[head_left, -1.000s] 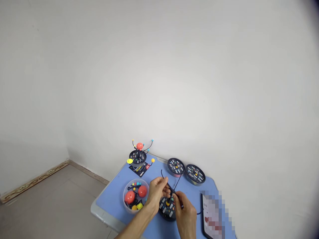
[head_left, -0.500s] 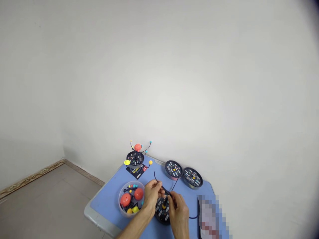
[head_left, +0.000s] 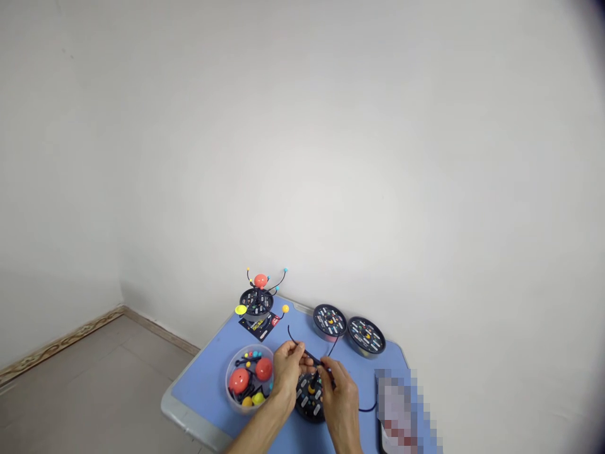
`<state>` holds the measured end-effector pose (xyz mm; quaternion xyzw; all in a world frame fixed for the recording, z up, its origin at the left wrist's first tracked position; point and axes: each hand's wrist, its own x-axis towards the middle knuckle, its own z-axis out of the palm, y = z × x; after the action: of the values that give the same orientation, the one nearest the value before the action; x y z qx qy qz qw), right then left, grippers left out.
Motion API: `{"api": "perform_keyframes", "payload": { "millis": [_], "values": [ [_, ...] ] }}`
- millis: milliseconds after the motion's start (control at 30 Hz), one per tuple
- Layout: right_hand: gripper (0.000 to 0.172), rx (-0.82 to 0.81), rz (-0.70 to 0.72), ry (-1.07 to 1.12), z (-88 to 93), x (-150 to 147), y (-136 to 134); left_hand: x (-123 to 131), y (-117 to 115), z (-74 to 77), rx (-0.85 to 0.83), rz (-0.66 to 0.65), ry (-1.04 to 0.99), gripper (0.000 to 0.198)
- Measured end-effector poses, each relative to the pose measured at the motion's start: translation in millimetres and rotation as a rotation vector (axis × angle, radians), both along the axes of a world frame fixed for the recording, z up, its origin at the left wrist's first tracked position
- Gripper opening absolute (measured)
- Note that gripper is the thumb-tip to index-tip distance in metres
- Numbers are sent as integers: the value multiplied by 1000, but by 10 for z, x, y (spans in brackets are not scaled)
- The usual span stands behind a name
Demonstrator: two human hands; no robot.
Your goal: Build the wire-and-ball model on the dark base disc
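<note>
My left hand pinches a thin black curved rod, whose free end sticks up to the left. My right hand is closed on the inner end of the black rods, just above a round black base printed with small labels and a yellow moon. Under my fingers a short black post rises from this base. Another black rod slants up behind my right hand, and one more curves out to its right. My fingers hide the joint between the rods and the post.
A clear tub of red half-spheres, coloured balls and black parts stands left. Behind it are an assembled planet model and a black card. Two more round bases sit at the back; a blurred-out item lies right.
The rod in my left hand has tilted slightly, its free end moving a little left. Both hands keep their hold over the base.
</note>
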<state>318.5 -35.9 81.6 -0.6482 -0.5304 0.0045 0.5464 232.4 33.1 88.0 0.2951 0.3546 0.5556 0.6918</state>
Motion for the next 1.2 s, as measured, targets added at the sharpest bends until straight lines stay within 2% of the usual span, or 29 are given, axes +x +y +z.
{"api": "perform_keyframes", "payload": {
  "millis": [200, 333, 500, 967, 1200],
  "values": [
    [49, -51, -15, -8, -13, 2, 33, 15, 12, -54, -12, 41, 50, 38],
    [39, -94, -30, -20, 2, 26, 38, 40, 27, -95, -35, 47, 99, 34],
    [27, -141, -12, -36, 75, 73, 42, 41, 35, -74, -27, 41, 138, 30],
    [31, -151, -8, -26, 88, 70, 12, 16, 7, 23, -28, 22, 156, 25],
    [32, -207, -25, -69, 56, 68, 24, 25, 15, 18, -37, 24, 197, 31]
  ]
}}
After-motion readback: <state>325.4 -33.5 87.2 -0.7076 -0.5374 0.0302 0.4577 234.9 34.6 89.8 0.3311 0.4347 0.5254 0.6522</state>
